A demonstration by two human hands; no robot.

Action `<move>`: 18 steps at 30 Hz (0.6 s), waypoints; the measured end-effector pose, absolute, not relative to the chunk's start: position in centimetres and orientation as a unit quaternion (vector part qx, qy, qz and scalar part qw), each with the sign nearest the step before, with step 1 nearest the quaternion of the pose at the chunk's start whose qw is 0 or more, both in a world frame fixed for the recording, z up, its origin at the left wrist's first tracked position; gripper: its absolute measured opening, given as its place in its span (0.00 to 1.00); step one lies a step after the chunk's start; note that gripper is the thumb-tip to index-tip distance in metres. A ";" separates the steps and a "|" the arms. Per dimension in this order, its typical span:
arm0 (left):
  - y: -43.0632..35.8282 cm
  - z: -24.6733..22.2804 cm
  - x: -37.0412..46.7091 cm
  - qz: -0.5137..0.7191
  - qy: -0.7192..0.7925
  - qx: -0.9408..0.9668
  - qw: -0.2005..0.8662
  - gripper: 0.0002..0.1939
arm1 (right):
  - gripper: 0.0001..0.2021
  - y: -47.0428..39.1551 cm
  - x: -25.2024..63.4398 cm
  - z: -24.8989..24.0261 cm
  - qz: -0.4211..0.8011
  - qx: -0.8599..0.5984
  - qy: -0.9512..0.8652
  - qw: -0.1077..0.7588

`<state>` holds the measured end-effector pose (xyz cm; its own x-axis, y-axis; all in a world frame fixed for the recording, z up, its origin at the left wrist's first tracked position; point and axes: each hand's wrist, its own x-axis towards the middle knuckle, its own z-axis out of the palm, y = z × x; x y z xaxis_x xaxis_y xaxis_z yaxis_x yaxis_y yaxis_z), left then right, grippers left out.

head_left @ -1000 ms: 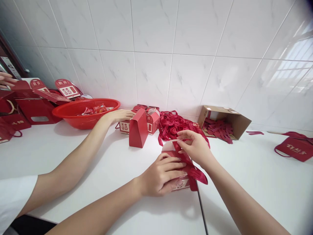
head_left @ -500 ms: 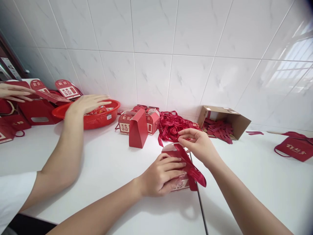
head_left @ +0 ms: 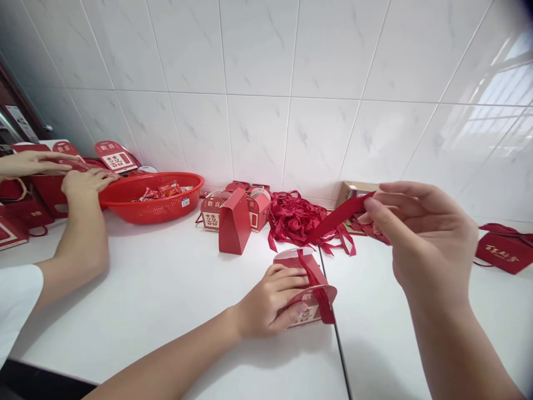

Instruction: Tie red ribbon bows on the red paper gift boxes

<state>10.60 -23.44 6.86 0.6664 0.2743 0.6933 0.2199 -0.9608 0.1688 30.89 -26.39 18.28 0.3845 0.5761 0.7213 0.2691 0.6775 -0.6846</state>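
My left hand (head_left: 270, 303) rests over the side of a small red gift box (head_left: 314, 314), fingers across its top and thumb on the printed front. A red ribbon (head_left: 333, 224) runs over the box lid, with one part hanging down past the front flap. Higher up and to the right, my right hand (head_left: 433, 239) pinches the ribbon's end between thumb and fingers, pulling it taut up from the box's far side. The box's left side is hidden under my left hand.
Behind the box lie a heap of red ribbons (head_left: 293, 216) and finished-looking red boxes (head_left: 233, 222). A cardboard box (head_left: 350, 191) is partly hidden by my right hand. Further left are a red basket (head_left: 150, 214) with packets and a co-worker's hands (head_left: 85, 183). A red box (head_left: 502, 253) stands far right.
My right hand has moved up and right, drawing the ribbon out long. The box's front flap now shows flatter. The co-worker's near hand has moved left from over the basket.
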 end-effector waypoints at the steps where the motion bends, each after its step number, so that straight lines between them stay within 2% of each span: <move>1: -23.6 6.8 10.7 0.388 0.140 0.910 0.037 0.14 | 0.09 -26.5 30.8 18.3 0.090 -0.373 -0.532 0.755; 5: -24.3 6.9 11.1 0.396 0.147 0.904 0.065 0.15 | 0.09 -26.6 30.6 18.6 0.089 -0.325 -0.504 0.795; 9: -24.8 7.7 11.4 0.430 0.109 0.891 0.098 0.20 | 0.06 -26.5 30.8 18.9 0.087 -0.298 -0.493 0.812; 11: -25.0 8.9 11.4 0.458 0.086 0.880 0.093 0.17 | 0.05 -26.4 31.1 18.9 0.101 -0.307 -0.493 0.808; 14: -25.2 11.8 11.6 0.511 0.090 0.852 0.066 0.07 | 0.02 -26.4 31.5 18.8 0.155 -0.323 -0.498 0.790; 16: -25.0 14.3 12.0 0.527 0.151 0.834 0.065 0.06 | 0.03 -26.4 31.6 18.8 0.189 -0.319 -0.500 0.783; 18: -24.2 16.7 12.5 0.497 0.242 0.826 0.108 0.07 | 0.04 -26.5 31.7 18.9 0.220 -0.308 -0.506 0.775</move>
